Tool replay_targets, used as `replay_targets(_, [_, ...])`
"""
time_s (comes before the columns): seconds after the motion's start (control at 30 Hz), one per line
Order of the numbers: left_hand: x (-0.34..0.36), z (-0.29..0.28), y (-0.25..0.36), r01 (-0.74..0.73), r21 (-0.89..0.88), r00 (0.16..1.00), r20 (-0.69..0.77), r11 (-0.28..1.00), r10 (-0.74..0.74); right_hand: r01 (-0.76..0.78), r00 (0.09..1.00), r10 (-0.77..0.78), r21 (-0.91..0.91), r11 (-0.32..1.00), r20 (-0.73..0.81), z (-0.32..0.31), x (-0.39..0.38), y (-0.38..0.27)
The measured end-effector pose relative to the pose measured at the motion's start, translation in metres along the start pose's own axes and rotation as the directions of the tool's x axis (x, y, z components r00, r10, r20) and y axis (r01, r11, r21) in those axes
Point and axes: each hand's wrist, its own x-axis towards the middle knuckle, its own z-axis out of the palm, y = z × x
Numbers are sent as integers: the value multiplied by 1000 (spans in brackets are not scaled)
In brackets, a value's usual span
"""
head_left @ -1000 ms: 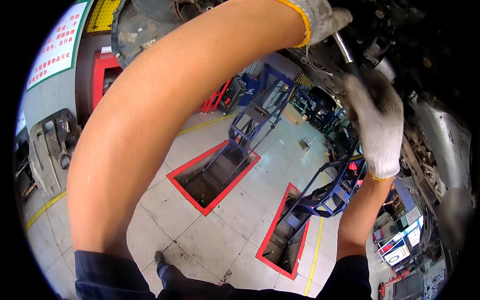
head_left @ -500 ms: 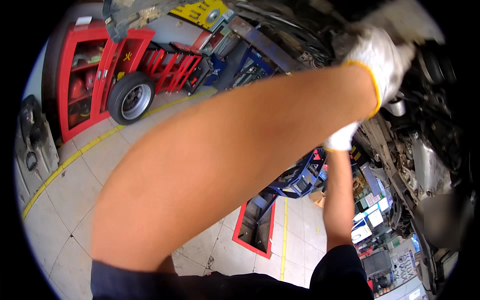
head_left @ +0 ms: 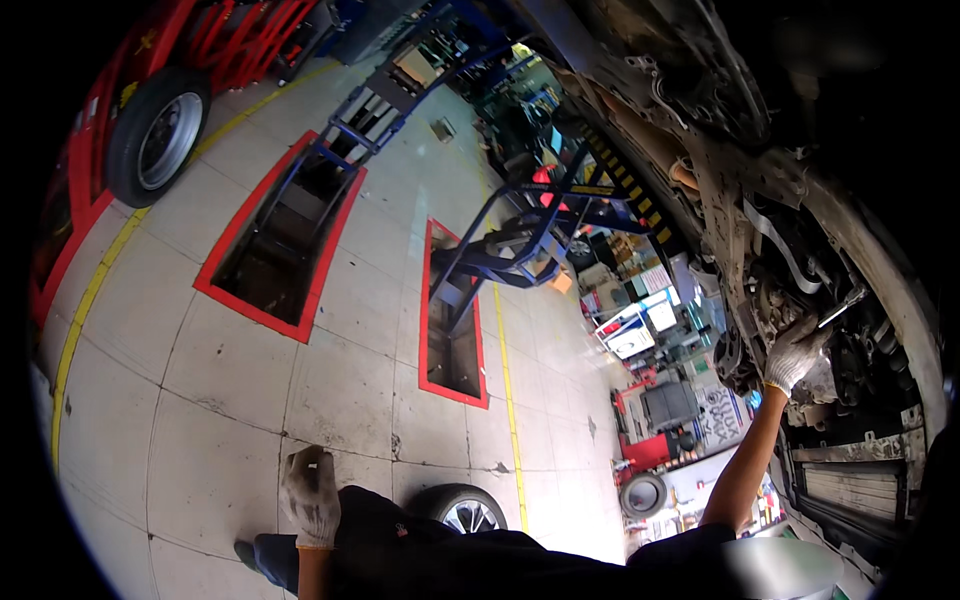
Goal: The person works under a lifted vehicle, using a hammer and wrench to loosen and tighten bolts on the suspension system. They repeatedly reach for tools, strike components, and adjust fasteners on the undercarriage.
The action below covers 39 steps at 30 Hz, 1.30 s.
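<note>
My right hand (head_left: 797, 355), in a white knit glove soiled with grease, reaches up to the underside of a raised car (head_left: 735, 205). Its fingers are closed round a silver ratchet wrench (head_left: 840, 310), whose thicker end points up among dark mechanical parts. My left hand (head_left: 312, 497), gloved too, hangs low on the left above the tiled floor, well apart from the car. Its fingers are curled in; a small pale spot shows at their tips, and I cannot make out what, if anything, they hold.
Two red-edged floor pits (head_left: 300, 325) hold blue lift frames (head_left: 520, 265). A loose wheel (head_left: 165, 140) leans against a red cabinet (head_left: 75, 220) at the left. Another wheel (head_left: 468, 510) is beside my body. Yellow lines (head_left: 85, 300) cross the floor; shelves and a tyre (head_left: 643, 495) stand further right.
My left arm, raised across the view to the car before, is now down at my left side. My view has swung right; my right hand, partly hidden before, now shows with the ratchet wrench.
</note>
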Motion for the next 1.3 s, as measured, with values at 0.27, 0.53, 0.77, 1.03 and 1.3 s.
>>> replay_targets(0.27, [145, 107, 33, -228, 56, 889, 418, 972, 184, -18, 997, 27, 129, 992, -70, -23, -1, -31])
replay_targets(0.53, [276, 230, 11, -295, -36, 732, 634, 955, 250, -3, 997, 6, -45, 999, 78, -45, -6, -49])
replay_targets(0.77, [374, 228, 42, -401, 26, 392, 908, 916, 146, -144, 983, 142, 5, 990, 120, -43, -10, -70])
replay_targets(1.03, [530, 217, 16, -615, 101, 310, 943, 782, 122, -454, 862, 474, 140, 880, -182, -4, 0, -106])
replay_targets(1.3, [613, 223, -10, -966, -97, -194, 887, -241, 419, -264, 956, 292, -556, 788, -38, -62, -29, -98])
